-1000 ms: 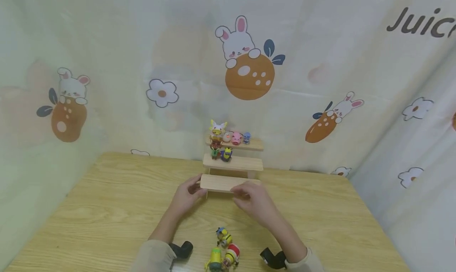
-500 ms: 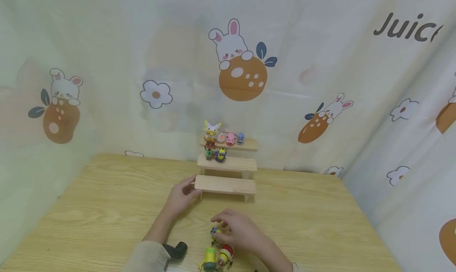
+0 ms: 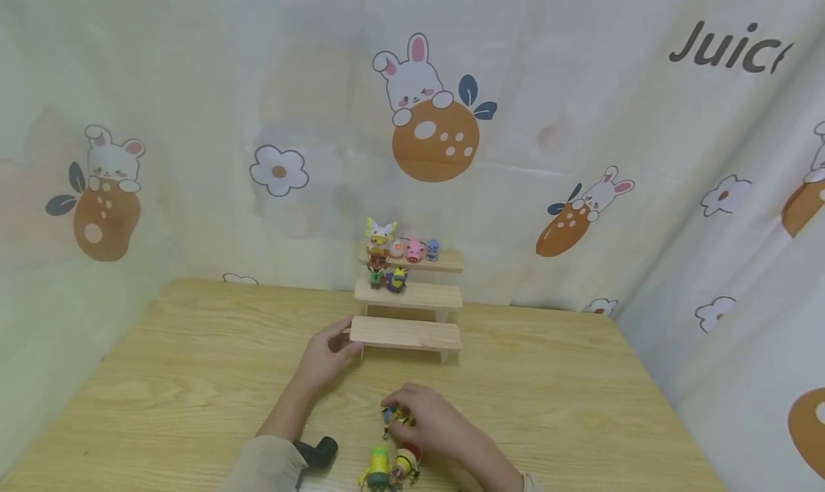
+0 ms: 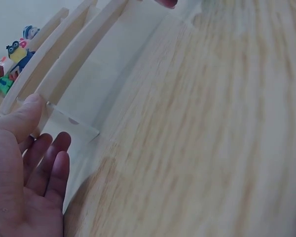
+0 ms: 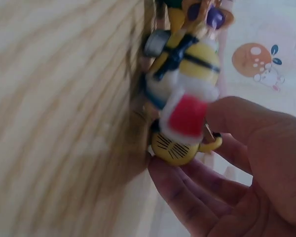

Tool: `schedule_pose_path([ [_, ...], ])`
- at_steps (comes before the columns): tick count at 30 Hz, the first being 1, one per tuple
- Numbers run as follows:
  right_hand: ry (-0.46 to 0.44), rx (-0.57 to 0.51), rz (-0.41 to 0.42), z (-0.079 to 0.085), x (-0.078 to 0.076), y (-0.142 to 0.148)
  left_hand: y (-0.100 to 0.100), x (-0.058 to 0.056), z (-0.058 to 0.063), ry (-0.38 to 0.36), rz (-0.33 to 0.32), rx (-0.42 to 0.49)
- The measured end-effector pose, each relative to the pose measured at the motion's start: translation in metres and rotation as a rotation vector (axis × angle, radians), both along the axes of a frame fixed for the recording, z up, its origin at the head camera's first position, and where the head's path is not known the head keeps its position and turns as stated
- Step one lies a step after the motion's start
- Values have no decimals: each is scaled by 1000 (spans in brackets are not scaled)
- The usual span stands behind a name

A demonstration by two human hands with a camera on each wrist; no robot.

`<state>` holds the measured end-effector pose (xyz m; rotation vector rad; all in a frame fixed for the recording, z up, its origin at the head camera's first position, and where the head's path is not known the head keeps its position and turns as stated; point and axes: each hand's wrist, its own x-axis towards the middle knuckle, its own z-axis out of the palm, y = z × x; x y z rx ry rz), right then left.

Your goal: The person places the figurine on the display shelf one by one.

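My left hand [image 3: 324, 359] holds the left end of the lowest step of a small wooden display stand [image 3: 406, 332], its thumb [image 4: 27, 116] on the front edge. Nearer to me, my right hand [image 3: 430, 420] has thumb and fingers around a yellow Minion figurine [image 5: 173, 150], low over the table and partly covered by the hand. Beside that hand lie a Minion in a red and white outfit [image 3: 406, 465] and a yellow-green figurine [image 3: 378, 467]. On the middle step stand a brown figurine in green [image 3: 377, 273] and a blue-and-yellow Minion [image 3: 397, 280].
The top step bears a white-and-yellow figurine [image 3: 380, 233], a small white one [image 3: 397, 248], a pink pig [image 3: 415, 251] and a little blue figure [image 3: 432, 249]. A black curved object [image 3: 319, 452] sits by the left sleeve. A printed curtain [image 3: 309, 105] hangs behind the wooden table [image 3: 548, 384].
My right hand has left the stand's lowest step and come back towards me, down to the figurines, closing around one Minion. The left hand stays at the step's left end. The view has shifted slightly.
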<state>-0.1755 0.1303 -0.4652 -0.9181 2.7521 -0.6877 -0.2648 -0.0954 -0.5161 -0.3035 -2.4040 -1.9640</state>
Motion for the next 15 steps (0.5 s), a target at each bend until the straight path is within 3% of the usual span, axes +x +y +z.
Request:
schedule_pose_path([
  [11,11,-143,-155,-12,-12,9,1,1,-1,12,6,2],
  [15,-4,-199,-172,-14,-16,11,1,6,10,11,-18,20],
])
